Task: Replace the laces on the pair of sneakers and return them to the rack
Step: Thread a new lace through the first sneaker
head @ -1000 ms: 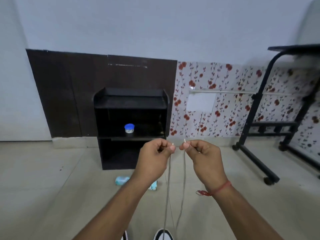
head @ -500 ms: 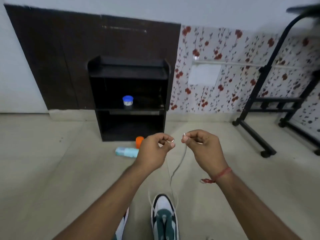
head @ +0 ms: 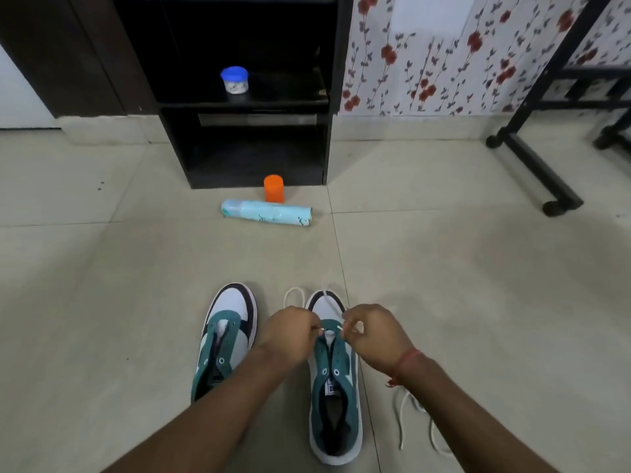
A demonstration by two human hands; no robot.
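Note:
Two teal, white and black sneakers stand unlaced on the floor tiles. The left sneaker (head: 225, 339) is bare of laces. Over the toe end of the right sneaker (head: 334, 387), my left hand (head: 290, 332) and my right hand (head: 372, 332) each pinch one tip of a white lace (head: 294, 295), which loops on the floor past the toe. A second white lace (head: 406, 418) lies on the floor to the right of that shoe. The black shoe rack (head: 246, 107) stands against the wall ahead.
An orange cap (head: 274, 188) and a pale blue spray can (head: 266, 213) lie on the floor before the rack. A small blue-lidded jar (head: 234, 80) sits on the rack's shelf. A black wheeled table frame (head: 532, 158) stands at the right.
My head has tilted down from the wall to the floor. Both hands have dropped with the lace tips from chest height to the front eyelets of the right sneaker.

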